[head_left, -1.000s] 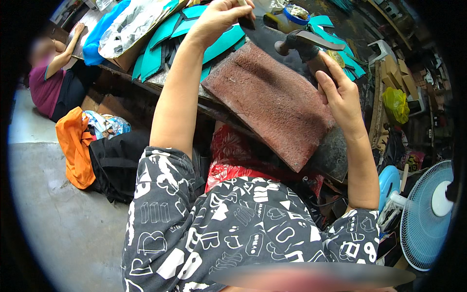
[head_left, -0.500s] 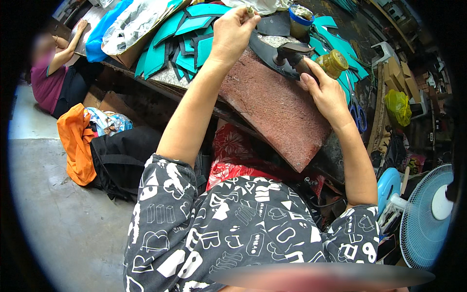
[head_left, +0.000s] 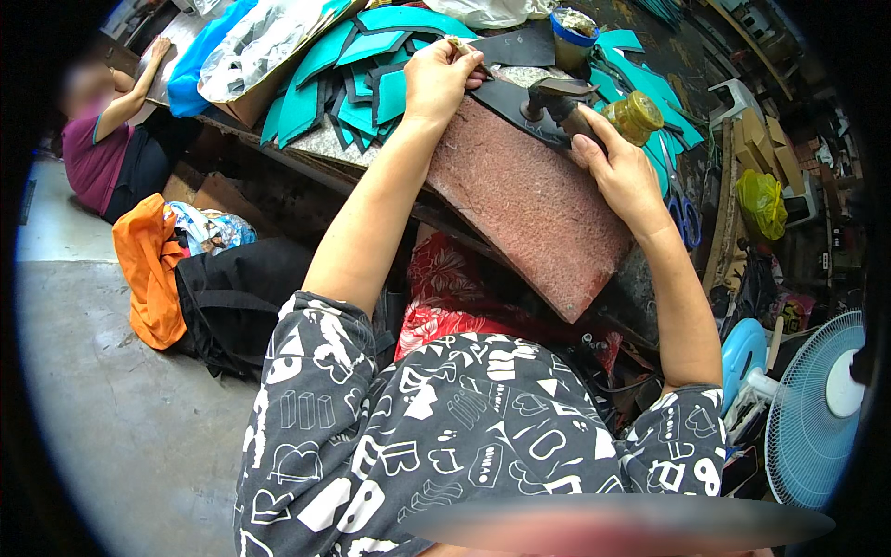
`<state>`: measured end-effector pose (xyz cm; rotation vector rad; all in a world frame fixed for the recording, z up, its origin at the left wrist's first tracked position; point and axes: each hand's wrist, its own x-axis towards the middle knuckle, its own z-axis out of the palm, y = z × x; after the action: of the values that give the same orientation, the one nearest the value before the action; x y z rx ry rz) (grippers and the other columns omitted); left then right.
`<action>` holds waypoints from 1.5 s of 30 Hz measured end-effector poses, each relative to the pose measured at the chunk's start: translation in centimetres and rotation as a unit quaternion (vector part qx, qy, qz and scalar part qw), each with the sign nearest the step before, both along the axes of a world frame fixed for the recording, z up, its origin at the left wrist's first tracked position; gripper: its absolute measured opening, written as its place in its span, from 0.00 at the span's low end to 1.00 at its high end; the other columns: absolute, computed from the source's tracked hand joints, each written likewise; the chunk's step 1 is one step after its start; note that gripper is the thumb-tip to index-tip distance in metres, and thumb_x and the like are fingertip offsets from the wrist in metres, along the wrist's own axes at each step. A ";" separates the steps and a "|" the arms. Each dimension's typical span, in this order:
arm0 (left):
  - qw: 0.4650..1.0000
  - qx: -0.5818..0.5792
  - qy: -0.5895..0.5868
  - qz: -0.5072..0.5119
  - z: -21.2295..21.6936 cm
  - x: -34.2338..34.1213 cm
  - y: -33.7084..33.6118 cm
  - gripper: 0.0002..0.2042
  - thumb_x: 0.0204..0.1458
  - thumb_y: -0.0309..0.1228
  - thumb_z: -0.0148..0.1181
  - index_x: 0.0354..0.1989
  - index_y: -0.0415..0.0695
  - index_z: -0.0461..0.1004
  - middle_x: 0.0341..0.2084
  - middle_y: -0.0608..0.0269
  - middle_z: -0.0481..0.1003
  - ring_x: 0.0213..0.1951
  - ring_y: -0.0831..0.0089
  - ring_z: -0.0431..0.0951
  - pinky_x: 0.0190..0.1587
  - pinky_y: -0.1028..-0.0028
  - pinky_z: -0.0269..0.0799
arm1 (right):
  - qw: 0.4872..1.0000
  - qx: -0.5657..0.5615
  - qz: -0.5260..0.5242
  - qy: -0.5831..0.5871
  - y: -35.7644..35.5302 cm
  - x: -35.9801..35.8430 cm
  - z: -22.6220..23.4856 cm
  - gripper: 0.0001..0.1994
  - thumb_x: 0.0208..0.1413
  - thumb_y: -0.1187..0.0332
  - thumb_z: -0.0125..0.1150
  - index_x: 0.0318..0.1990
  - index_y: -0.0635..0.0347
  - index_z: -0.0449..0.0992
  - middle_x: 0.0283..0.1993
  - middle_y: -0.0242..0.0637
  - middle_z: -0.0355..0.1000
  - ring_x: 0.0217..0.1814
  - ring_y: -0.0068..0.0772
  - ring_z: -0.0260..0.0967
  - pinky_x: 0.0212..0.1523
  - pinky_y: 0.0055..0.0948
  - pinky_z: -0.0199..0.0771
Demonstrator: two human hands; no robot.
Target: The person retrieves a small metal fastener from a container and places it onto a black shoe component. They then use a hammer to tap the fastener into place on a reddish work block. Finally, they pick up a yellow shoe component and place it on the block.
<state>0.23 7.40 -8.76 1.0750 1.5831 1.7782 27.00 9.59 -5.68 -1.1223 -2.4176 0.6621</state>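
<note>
My left hand is closed in a pinch at the far end of a reddish-brown slab. A small pale object sticks out above its fingers; its kind is unclear. Just under those fingertips lies one end of a black, strip-like flat piece on the slab. My right hand is wrapped round the handle of a hammer, its metal head over the black piece's other end. Whether head and piece touch is hard to see.
Teal pieces with black edging are heaped beyond my left hand. A blue-rimmed tub and a yellow-green jar stand near the hammer. Scissors lie at right, a fan lower right. Another person sits far left.
My left hand has come nearer and slightly left, down to the slab's far end. The black piece now lies flatter and straighter. My right hand and the hammer have hardly moved.
</note>
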 end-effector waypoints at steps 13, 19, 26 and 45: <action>0.880 0.065 0.466 0.059 0.6 1.2 0.4 0.09 0.52 0.33 0.65 0.31 0.40 0.74 0.26 0.48 0.77 0.31 0.50 0.79 0.34 0.62 0.74 | 0.947 0.029 0.065 0.312 1.1 -1.0 8.0 0.19 0.65 0.56 0.54 0.61 0.47 0.71 0.36 0.38 0.74 0.36 0.31 0.70 0.35 0.26 0.69; 0.846 0.074 0.521 0.081 0.6 1.8 0.8 0.08 0.50 0.32 0.65 0.30 0.42 0.75 0.26 0.52 0.78 0.32 0.53 0.80 0.35 0.60 0.75 | 0.993 0.082 -0.010 0.079 1.6 -3.0 4.4 0.20 0.63 0.51 0.54 0.60 0.41 0.72 0.44 0.50 0.78 0.47 0.54 0.76 0.46 0.42 0.74; 0.995 0.026 0.091 0.026 -0.6 0.5 0.7 0.04 0.55 0.26 0.61 0.32 0.37 0.76 0.25 0.57 0.80 0.27 0.70 0.82 0.31 0.72 0.80 | 0.996 0.078 -0.019 -0.037 1.7 -0.6 -0.3 0.22 0.63 0.47 0.50 0.62 0.36 0.68 0.43 0.50 0.78 0.47 0.55 0.75 0.47 0.48 0.74; 0.891 0.057 0.448 0.052 0.2 1.1 0.7 0.08 0.52 0.32 0.65 0.32 0.40 0.76 0.27 0.51 0.78 0.29 0.58 0.81 0.34 0.67 0.76 | 0.956 0.029 0.054 0.288 2.4 -0.4 7.5 0.16 0.63 0.62 0.58 0.57 0.49 0.74 0.33 0.42 0.76 0.30 0.34 0.73 0.33 0.30 0.72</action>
<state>1.34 8.10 -8.54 2.1050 2.0653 1.5105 26.58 12.04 1.84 -0.6540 -1.9839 0.8142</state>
